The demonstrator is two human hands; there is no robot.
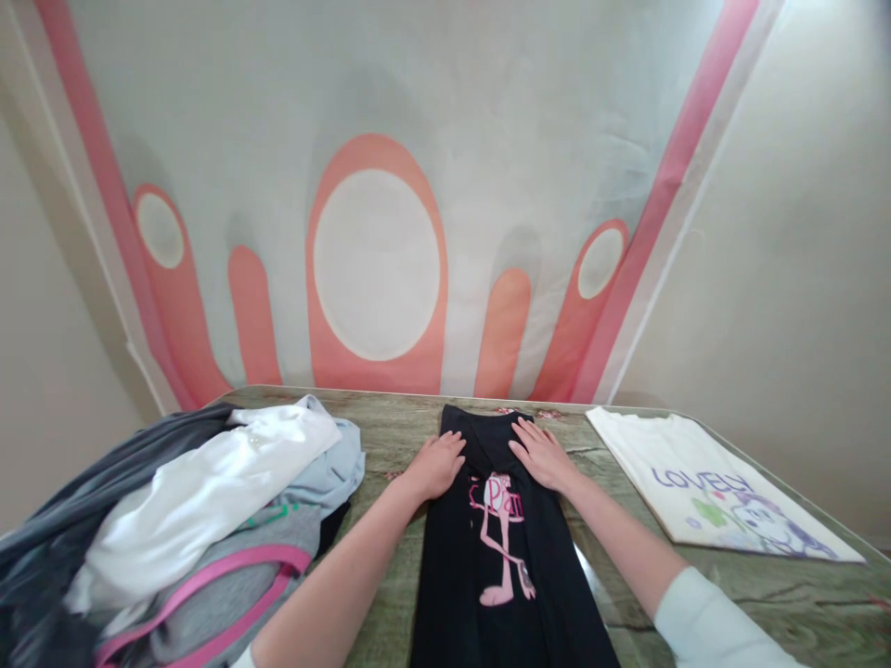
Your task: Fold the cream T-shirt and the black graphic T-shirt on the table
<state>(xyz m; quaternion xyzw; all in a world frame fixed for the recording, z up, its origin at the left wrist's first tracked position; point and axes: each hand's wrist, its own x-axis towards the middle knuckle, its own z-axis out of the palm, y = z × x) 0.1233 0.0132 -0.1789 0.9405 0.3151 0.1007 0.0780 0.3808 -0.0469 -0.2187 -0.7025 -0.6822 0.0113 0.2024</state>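
A black garment (pixel 501 566) with a pink cartoon print lies folded into a long narrow strip down the middle of the table. My left hand (pixel 437 464) rests flat on its upper left edge, fingers stretched out. On the garment's upper right part my right hand (pixel 539 453) lies flat too, with the fingers spread. Neither hand grips the cloth.
A heap of clothes (pixel 187 520), white, grey, light blue and pink-trimmed, fills the left of the wood-patterned table (pixel 396 436). A folded white T-shirt (pixel 703 482) with a purple print lies at the right. Behind the table hangs a grey and coral wall cloth (pixel 376 232).
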